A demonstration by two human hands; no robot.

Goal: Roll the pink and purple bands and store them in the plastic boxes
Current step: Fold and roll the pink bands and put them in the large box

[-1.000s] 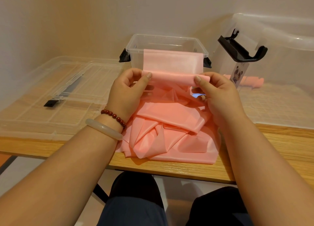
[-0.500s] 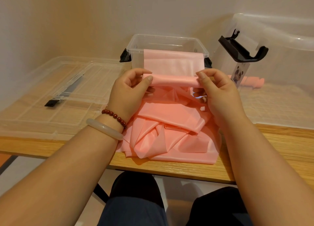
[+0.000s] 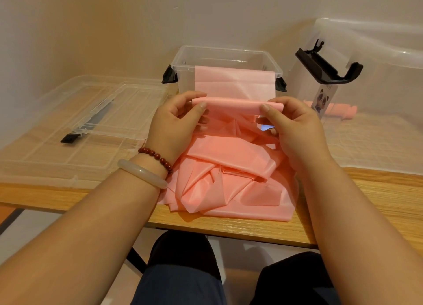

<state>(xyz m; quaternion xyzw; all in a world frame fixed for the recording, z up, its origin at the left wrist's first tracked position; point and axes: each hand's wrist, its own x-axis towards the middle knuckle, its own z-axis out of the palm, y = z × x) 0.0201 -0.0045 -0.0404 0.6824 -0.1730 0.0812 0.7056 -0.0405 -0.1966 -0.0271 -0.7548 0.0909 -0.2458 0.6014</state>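
**Pink band** [image 3: 229, 158]. One long, thin sheet. Most of it lies crumpled in loose folds on the near edge of the desk [image 3: 377, 197]. One end is lifted clear of the heap and turned over into a narrow first fold. A flat flap stands above that fold, in front of the small box [image 3: 224, 57]; whether it touches the box wall cannot be told.

**Left hand** [image 3: 176, 126], **right hand** [image 3: 295, 130]. One at each end of the fold. The fingers [image 3: 196, 95] curl over the top and the thumbs press the near side, so both hands pinch the band.

**Step, as judged.** Rolling has just begun and no real roll has formed.

**Next move, as judged.** Turn the fold over itself evenly at both ends, feeding slack up from the heap. The material looks slippery, so uneven tension would skew the roll.

**Small box.** Clear, open, black clips, behind the hands; nothing visible inside.

**Large box** [image 3: 366, 75]. Clear, to the right, black handle, panda label. A pink roll [image 3: 343, 111] lies in it.

**Lid** [image 3: 80, 121]. Clear, flat on the desk to the left.

**Purple band.** Not in view.
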